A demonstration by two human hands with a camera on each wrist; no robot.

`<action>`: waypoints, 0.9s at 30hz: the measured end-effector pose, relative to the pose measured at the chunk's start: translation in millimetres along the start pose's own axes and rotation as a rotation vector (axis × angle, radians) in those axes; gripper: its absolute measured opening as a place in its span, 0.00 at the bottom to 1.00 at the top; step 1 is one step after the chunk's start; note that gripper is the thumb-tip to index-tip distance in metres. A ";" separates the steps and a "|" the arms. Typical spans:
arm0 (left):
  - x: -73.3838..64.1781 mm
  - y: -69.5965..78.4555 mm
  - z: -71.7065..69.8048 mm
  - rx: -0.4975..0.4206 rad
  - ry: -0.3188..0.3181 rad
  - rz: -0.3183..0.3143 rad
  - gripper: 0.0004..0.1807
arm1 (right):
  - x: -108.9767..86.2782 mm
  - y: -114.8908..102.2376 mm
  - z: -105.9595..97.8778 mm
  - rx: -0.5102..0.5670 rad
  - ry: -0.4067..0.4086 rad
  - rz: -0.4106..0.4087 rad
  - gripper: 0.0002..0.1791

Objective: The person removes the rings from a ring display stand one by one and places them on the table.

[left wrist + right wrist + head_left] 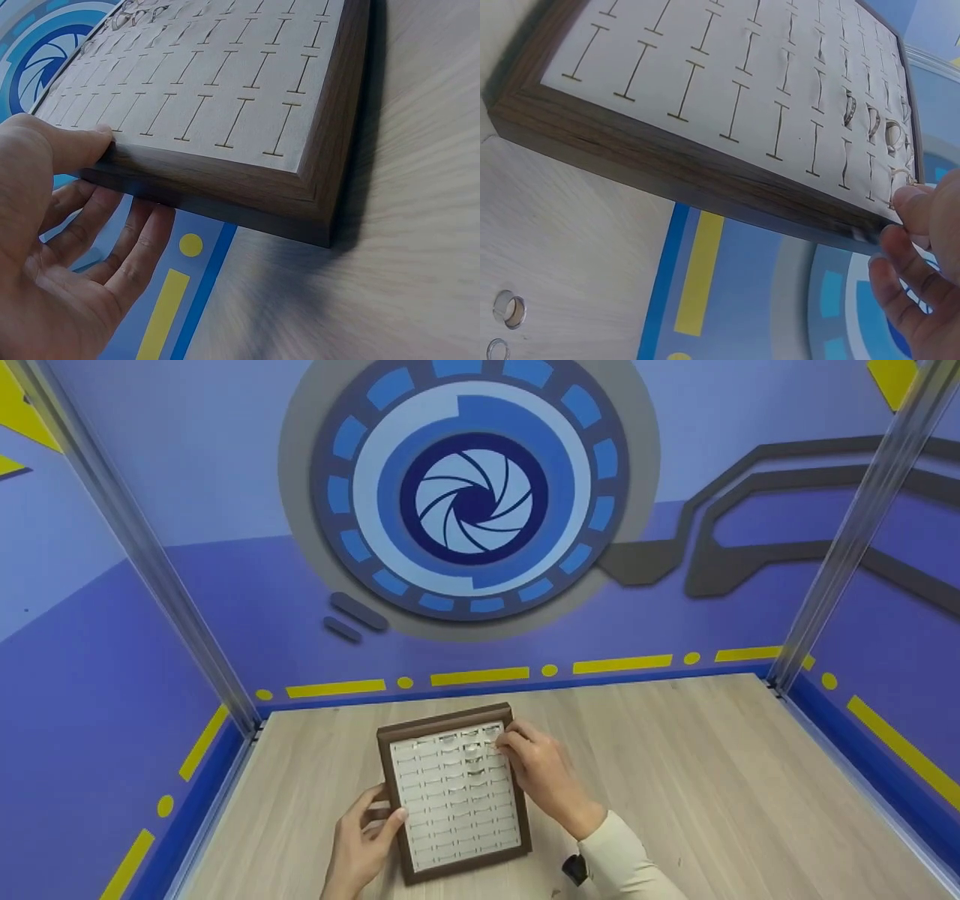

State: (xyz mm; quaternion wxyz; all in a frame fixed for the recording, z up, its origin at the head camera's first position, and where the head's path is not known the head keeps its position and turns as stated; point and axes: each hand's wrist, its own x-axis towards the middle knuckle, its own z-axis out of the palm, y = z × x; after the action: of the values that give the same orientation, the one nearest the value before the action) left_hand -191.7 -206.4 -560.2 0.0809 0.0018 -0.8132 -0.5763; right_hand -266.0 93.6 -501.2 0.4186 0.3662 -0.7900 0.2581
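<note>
A ring display tray [456,802] with a dark wooden frame and a white slotted insert is tilted up over the table. My left hand [361,840] grips its left side, thumb on the frame's upper edge and fingers beneath. At the upper right of the insert, my right hand [546,769] pinches a thin gold-toned ring [900,174] at one slot; the fingertips partly hide it. Several silver rings [874,122] stand in nearby slots, while most slots lower down hold nothing.
Two loose rings, one a wide silver band [517,312], lie on the wooden table [720,780]. A small black object [574,870] sits by the right sleeve. Blue printed walls [225,607] with metal corner posts [840,540] enclose the table.
</note>
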 end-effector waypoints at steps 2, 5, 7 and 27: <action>-0.3 -0.1 0.2 -0.002 0.002 0.000 0.31 | -0.1 0.1 -0.5 0.002 0.002 -0.003 0.17; -0.3 -0.4 0.4 0.000 0.009 0.002 0.30 | -0.3 0.4 -1.3 0.009 0.009 -0.006 0.17; -0.2 -1.0 0.4 0.006 0.011 0.007 0.30 | -0.6 0.5 -2.3 0.013 0.012 -0.008 0.17; 2.3 -1.1 -1.0 -0.010 -0.013 -0.020 0.32 | -10.9 2.5 -22.5 0.067 -0.090 0.023 0.11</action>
State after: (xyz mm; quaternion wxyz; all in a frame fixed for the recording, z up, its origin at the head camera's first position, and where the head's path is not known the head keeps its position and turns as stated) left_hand -194.0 -207.9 -560.6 0.0698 0.0058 -0.8108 -0.5812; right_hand -253.3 115.1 -499.0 0.3672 0.3822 -0.8030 0.2726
